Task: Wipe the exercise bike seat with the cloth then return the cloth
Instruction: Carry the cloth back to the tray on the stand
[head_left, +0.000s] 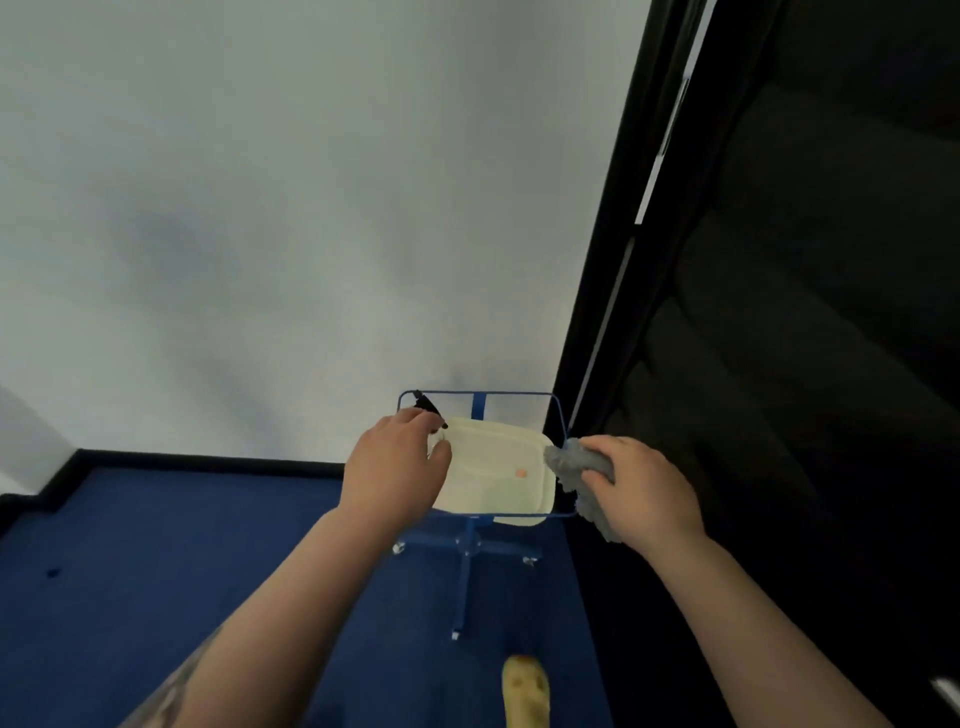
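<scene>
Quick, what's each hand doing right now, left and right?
Left hand: fingers curled at the cream container by a black clip; a firm grip cannot be told.
Right hand: closed on the grey cloth.

No words, numbers, brands or signs can be read anywhere in the view. The cream tray (498, 467) on the blue wire stand (475, 551) carries only a small orange spot (521, 473), too blurred to tell whether it is a label.
</scene>
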